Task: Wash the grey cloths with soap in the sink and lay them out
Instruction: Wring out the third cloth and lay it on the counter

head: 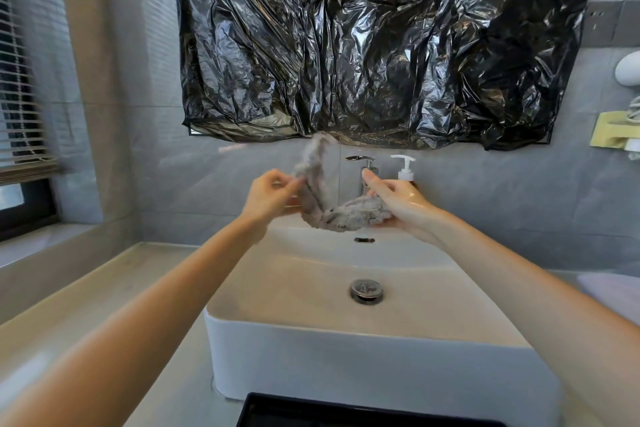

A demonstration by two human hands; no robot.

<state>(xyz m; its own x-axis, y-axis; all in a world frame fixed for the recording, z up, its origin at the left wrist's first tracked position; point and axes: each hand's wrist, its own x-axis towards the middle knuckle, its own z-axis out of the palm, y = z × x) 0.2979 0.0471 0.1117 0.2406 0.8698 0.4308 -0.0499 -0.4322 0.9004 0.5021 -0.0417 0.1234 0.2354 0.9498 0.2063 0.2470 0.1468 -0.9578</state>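
The left hand [273, 196] pinches one end of the twisted grey cloth [346, 217], its grip closed tight. The right hand [403, 203] cups the other end, fingers curled under it. They hold it over the back edge of the sink [311, 333], probably so drips fall inside. The soap bottle [406, 168] stands just behind. The cloth's top end is blurry. The right fingers are mostly hidden. Only one cloth shows.

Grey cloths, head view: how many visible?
1 certain: a twisted grey cloth held between the left hand and right hand above the sink. A pale patch on the counter at the right edge may be another; unclear.
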